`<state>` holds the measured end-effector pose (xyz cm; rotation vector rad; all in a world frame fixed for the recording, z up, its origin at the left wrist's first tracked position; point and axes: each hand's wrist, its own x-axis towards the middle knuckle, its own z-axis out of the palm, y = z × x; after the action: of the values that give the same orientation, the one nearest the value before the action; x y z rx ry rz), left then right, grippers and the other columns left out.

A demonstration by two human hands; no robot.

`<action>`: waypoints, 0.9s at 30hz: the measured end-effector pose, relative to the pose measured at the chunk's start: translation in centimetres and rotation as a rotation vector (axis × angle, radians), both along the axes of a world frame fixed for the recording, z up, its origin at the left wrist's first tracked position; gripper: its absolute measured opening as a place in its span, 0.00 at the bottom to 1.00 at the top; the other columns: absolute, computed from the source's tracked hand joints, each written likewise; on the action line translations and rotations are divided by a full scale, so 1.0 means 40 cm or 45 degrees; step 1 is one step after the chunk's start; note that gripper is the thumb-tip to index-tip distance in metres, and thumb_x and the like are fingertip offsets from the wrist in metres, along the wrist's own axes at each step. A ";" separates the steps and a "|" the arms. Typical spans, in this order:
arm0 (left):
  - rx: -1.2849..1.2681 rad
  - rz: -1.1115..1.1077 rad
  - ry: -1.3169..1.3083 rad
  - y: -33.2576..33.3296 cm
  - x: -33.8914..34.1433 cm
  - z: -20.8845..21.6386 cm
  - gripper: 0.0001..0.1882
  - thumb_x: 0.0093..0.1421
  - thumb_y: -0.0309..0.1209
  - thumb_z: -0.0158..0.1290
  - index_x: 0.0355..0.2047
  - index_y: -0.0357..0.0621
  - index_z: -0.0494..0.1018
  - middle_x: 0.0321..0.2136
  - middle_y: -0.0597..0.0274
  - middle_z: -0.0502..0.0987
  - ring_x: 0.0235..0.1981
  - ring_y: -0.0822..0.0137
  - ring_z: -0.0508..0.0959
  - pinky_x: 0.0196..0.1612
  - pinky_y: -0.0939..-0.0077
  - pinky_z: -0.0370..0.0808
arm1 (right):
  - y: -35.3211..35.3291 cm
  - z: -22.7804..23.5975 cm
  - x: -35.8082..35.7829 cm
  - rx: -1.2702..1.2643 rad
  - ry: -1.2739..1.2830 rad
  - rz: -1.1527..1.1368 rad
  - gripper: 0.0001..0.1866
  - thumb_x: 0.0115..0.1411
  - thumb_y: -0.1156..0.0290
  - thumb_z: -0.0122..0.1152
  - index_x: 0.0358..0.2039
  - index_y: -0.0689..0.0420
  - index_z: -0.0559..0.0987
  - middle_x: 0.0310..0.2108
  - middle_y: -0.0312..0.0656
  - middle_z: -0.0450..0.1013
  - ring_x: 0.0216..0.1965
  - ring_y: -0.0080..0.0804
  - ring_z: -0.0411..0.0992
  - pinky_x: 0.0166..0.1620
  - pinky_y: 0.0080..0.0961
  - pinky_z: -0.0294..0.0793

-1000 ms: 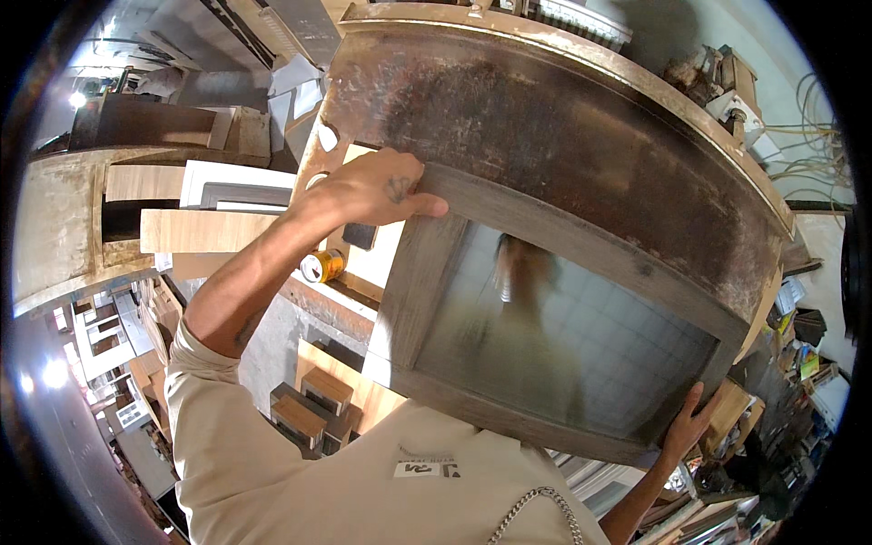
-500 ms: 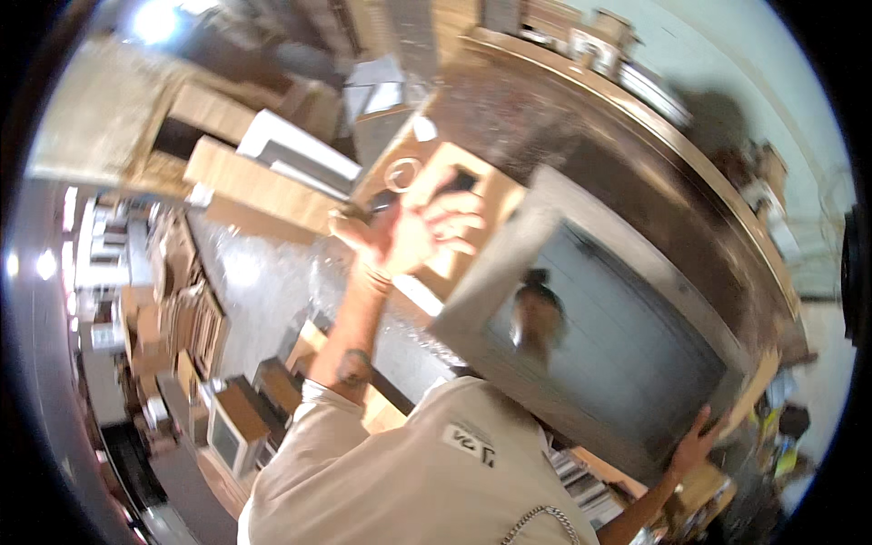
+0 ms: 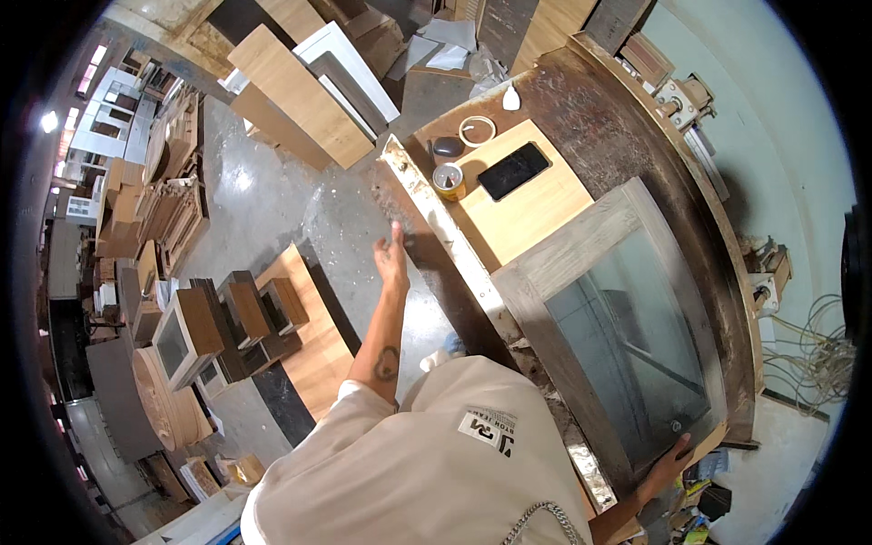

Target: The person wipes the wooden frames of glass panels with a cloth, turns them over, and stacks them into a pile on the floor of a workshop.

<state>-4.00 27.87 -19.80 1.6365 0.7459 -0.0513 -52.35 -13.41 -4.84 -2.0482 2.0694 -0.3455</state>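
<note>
A grey wood-framed cabinet door with a glass panel [image 3: 622, 341] lies on the workbench to my right. At its near corner my right hand [image 3: 670, 461] grips the edge, with part of the fingers hidden. My left hand [image 3: 391, 261] is off the bench's near side, above the floor, holding nothing, its thumb and a finger stretched out. Beyond the door, a light wood board [image 3: 509, 222] lies partly against the frame. On that board rests a black phone [image 3: 514, 171], and by it stand a small open can [image 3: 449, 180] and a dark rounded object [image 3: 447, 146].
A ring of tape [image 3: 477, 131] and a small white bottle [image 3: 511, 98] sit farther along the workbench [image 3: 599, 118]. Wooden panels [image 3: 304, 95] lean past its far end. Several small cabinet boxes [image 3: 238, 313] stand on the floor at left. Loose wires [image 3: 808, 350] hang at right.
The cabinet door has come down from a raised, tilted position onto the bench. My left hand has drawn back from above the light board to beside the bench. My right hand stays at the door's corner.
</note>
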 end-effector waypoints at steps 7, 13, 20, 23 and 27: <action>0.252 -0.160 0.119 -0.021 -0.055 -0.189 0.49 0.44 0.67 0.56 0.38 0.21 0.73 0.37 0.41 0.76 0.39 0.54 0.76 0.45 0.64 0.71 | 0.009 0.025 0.013 0.084 -0.093 0.025 0.44 0.58 0.35 0.43 0.61 0.61 0.60 0.60 0.54 0.59 0.59 0.50 0.60 0.58 0.36 0.59; -0.051 -0.307 0.220 0.041 -0.072 -0.213 0.38 0.49 0.62 0.57 0.29 0.29 0.73 0.22 0.57 0.73 0.18 0.69 0.71 0.19 0.73 0.71 | -0.001 0.033 0.016 0.136 -0.092 0.073 0.48 0.57 0.33 0.44 0.59 0.69 0.60 0.57 0.60 0.61 0.57 0.52 0.62 0.58 0.36 0.58; -0.168 -0.847 0.309 0.148 -0.080 -0.123 0.31 0.54 0.57 0.54 0.46 0.44 0.71 0.41 0.57 0.74 0.45 0.58 0.73 0.38 0.57 0.75 | 0.022 0.035 -0.014 0.130 0.011 -0.050 0.41 0.59 0.38 0.45 0.59 0.63 0.64 0.56 0.52 0.65 0.56 0.46 0.64 0.56 0.35 0.60; 0.639 -0.898 0.338 0.290 -0.080 -0.192 0.17 0.55 0.41 0.56 0.26 0.36 0.77 0.15 0.64 0.73 0.13 0.70 0.69 0.19 0.75 0.69 | 0.043 0.042 -0.024 0.041 -0.721 0.072 0.38 0.62 0.45 0.48 0.58 0.69 0.63 0.55 0.56 0.65 0.56 0.43 0.64 0.57 0.35 0.60; 0.309 -0.700 0.111 0.141 -0.056 0.109 0.23 0.58 0.47 0.54 0.18 0.38 0.70 0.13 0.65 0.66 0.12 0.74 0.66 0.17 0.78 0.67 | 0.079 -0.053 -0.271 0.108 -1.209 -0.205 0.24 0.65 0.60 0.49 0.52 0.67 0.69 0.53 0.54 0.66 0.52 0.43 0.68 0.56 0.37 0.65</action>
<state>-6.25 33.50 -15.44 2.0440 0.3561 -0.4410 -63.19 -10.25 -6.96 -1.2539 1.5756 -0.9982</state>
